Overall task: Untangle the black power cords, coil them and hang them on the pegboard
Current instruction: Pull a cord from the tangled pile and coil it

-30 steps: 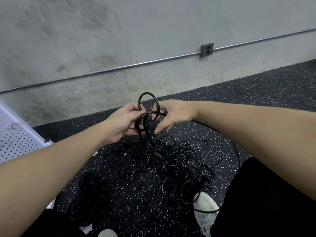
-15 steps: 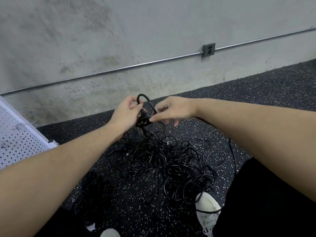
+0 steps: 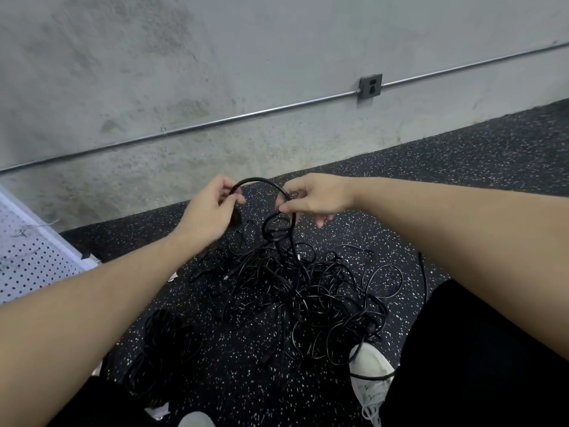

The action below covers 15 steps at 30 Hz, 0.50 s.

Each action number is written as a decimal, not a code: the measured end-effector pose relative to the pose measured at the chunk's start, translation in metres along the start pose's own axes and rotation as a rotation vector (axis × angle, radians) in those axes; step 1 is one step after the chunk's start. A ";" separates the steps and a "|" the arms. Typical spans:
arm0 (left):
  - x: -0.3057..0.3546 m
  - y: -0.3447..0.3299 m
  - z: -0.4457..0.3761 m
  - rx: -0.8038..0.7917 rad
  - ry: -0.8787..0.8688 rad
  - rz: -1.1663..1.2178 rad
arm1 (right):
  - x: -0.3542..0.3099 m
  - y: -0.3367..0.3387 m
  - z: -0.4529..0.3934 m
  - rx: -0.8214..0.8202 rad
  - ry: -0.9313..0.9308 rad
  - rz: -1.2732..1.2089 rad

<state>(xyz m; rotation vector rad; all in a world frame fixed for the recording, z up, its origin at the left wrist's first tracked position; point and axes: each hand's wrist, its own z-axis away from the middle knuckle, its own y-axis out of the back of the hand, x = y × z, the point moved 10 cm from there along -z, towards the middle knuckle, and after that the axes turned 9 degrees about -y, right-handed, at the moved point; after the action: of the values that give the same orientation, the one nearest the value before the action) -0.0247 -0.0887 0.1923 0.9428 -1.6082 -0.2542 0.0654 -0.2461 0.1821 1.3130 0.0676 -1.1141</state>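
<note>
the left hand (image 3: 212,208) and right hand (image 3: 317,197) each pinch one cord (image 3: 261,181), arching 9-to-3 between them, its tail dropping toward 6 from the right hand, probably into the tangle (image 3: 295,291) on the floor.

The pegboard (image 3: 27,260) is cut off by the frame's left edge, a white shoe (image 3: 371,383) is half hidden behind a black trouser leg at lower right, and single strands in the cord pile (image 3: 295,291) cannot be told apart
</note>
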 end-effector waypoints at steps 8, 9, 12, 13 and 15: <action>0.000 -0.021 0.007 -0.203 -0.008 0.031 | 0.018 0.005 0.000 -0.028 -0.104 0.010; -0.001 -0.022 0.006 -0.196 0.013 0.064 | 0.020 0.002 0.001 -0.070 -0.111 -0.038; -0.012 -0.029 0.007 -0.261 0.077 0.192 | 0.024 0.012 -0.001 -0.012 -0.094 -0.069; -0.014 -0.031 0.007 -0.294 0.094 0.235 | 0.026 0.018 -0.002 0.038 -0.090 -0.097; -0.016 -0.032 0.008 -0.341 0.122 0.227 | 0.030 0.028 -0.001 0.103 -0.097 -0.174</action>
<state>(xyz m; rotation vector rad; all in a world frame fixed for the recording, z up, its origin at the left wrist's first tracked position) -0.0185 -0.1013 0.1581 0.5014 -1.4855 -0.2956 0.0998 -0.2675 0.1840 1.3619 0.0542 -1.3434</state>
